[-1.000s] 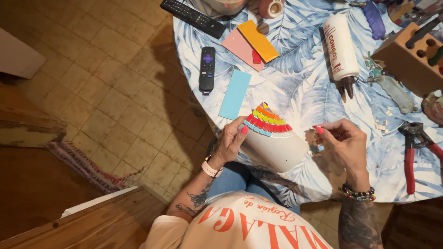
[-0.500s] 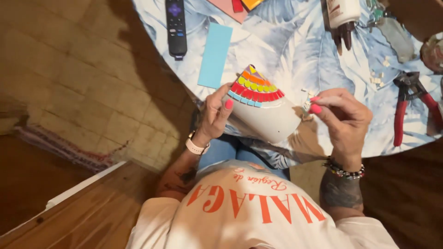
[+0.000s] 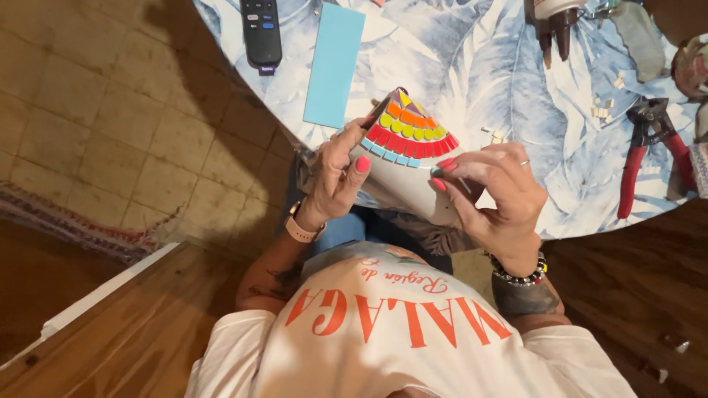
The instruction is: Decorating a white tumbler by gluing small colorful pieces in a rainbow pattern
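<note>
Head view: looking straight down over the person's chest at both hands, which meet at the near edge of a round surface [image 3: 516,66] covered in a pale blue leaf-print cloth.
Left hand [image 3: 335,177]: grip closed around the left side of the mosaic piece, thumb lying across its pale face, pink nails showing, a watch with a light strap on the wrist.
Right hand [image 3: 498,188]: fingers curled against the right side of the mosaic piece, the thumb and forefinger pinched together at its lower tile row; whether they hold a small tile I cannot tell. A ring on one finger, a beaded bracelet at the wrist.
Mosaic piece [image 3: 409,158]: a pale, cone-like form held between both hands just over the near edge of the surface, tilted with its tip pointing away from the person. The upper part carries rows of small tiles: purple and yellow at the tip, then orange, yellow-green, red, and light blue lowest.
Light blue strip [image 3: 335,63]: a flat rectangle lying on the surface toward its left edge, beyond the left hand.
Remote control [image 3: 262,33]: black, lying just left of the strip.
Red-handled nippers [image 3: 649,155]: lying near the right edge, well apart from the hands.
Small tile bits [image 3: 603,110]: scattered beside the nippers.
Floor: beige tiles to the left of the surface.
</note>
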